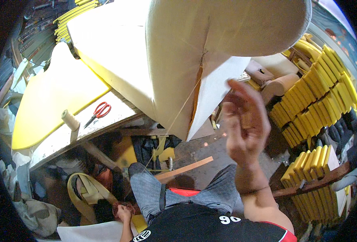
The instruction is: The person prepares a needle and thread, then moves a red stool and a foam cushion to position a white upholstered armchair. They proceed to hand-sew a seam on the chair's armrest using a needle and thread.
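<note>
A large cream upholstered piece (pixel 178 48) tilts over the bench in front of me. A seam (pixel 196 97) in its cover gapes and shows brown beneath. From that gap a pale thread (pixel 174 117) runs taut down to the left. My left hand (pixel 124 211), low beside my thigh, is closed where the thread leads; its fingertips are partly hidden. My right hand (pixel 247 121) is raised to the right of the seam, blurred by motion. Its index finger and thumb stand apart, with nothing visible between them.
Red-handled scissors (pixel 102 109) and a thread spool (pixel 70 120) are on the bench (pixel 116 107), beside a yellow-edged panel (pixel 49 97). Stacks of yellow-edged pads (pixel 311 97) stand at the right. A wooden strip (pixel 186 167) lies below the bench, and a yellowish band (pixel 75 193) curves near my left hand.
</note>
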Tool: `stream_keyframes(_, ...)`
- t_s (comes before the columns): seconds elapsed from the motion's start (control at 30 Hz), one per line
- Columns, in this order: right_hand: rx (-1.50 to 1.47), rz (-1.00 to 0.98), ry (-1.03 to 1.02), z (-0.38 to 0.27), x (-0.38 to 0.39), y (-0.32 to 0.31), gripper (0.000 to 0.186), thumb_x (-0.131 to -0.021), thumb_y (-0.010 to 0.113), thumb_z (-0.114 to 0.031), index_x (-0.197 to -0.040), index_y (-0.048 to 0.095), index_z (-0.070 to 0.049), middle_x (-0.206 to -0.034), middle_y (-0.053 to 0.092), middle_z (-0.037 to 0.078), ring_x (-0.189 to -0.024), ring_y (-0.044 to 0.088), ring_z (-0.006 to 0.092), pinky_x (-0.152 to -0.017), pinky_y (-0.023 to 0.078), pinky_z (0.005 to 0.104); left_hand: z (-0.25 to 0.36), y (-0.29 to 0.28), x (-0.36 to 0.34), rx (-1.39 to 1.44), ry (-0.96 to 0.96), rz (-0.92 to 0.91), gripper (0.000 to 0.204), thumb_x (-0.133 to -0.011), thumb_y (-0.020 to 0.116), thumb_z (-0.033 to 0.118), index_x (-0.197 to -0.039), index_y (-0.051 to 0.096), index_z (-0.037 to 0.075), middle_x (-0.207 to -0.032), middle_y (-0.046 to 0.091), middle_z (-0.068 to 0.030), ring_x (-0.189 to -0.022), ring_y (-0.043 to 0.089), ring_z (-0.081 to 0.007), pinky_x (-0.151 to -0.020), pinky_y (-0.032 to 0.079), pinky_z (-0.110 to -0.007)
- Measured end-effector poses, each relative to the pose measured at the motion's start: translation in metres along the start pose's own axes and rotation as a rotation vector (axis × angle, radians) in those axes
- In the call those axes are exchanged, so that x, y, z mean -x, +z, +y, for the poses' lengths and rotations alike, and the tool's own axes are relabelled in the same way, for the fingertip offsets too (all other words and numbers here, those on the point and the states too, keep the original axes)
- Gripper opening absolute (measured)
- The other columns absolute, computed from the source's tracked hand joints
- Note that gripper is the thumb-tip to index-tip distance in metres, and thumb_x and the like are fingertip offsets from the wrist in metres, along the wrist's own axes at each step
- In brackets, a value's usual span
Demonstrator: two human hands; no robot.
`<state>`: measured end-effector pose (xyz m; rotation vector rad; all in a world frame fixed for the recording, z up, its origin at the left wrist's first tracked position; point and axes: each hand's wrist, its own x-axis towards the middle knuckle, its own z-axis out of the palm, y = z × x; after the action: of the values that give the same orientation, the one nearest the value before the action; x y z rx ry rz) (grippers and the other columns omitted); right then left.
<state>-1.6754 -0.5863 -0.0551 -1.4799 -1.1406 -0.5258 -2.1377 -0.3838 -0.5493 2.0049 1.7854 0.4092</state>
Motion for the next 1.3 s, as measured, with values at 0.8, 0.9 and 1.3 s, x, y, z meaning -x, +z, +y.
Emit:
stream_keyframes(0.8, -0.012, 0.052, 0.143, -0.009, 0.076, 0.017, 0.027, -0.088, 0.071, -0.01, -0.114, 0.066, -0.004, -0.104, 0.066, 0.015, -0.086, 0.065, 0.0248, -0.074, 0.053, 0.0332, 0.307, -0.202, -0.02, 0.066, 1.034, -0.001, 0.013, -0.082, 0.063, 0.003, -0.095, 0.062, 0.0, -0.096, 0.065, -0.0163, -0.094, 0.059, -0.0378, -0.084, 0.049, -0.045)
stream_keyframes(0.9, -0.071, -0.155, -0.069, -0.026, 0.075, 0.007, 0.04, -0.082, 0.078, -0.011, -0.12, 0.065, -0.006, -0.11, 0.066, 0.015, -0.092, 0.065, 0.0311, -0.08, 0.053, 0.0389, 0.373, -0.233, -0.005, 0.084, 1.285, -0.114, 0.022, -0.072, 0.068, 0.003, -0.093, 0.064, 0.001, -0.096, 0.065, -0.0143, -0.094, 0.061, -0.035, -0.085, 0.05, -0.043)
stream_keyframes(1.3, -0.354, -0.42, 0.186, -0.016, 0.109, -0.001, 0.033, -0.079, 0.074, 0.001, -0.111, 0.07, -0.003, -0.099, 0.072, 0.013, -0.088, 0.07, 0.0274, -0.075, 0.055, 0.035, 0.461, -0.221, 0.046, 0.643, 1.391, -0.193, 0.017, -0.072, 0.069, -0.006, -0.085, 0.062, 0.001, -0.084, 0.064, -0.0119, -0.077, 0.064, -0.03, -0.07, 0.053, -0.037)
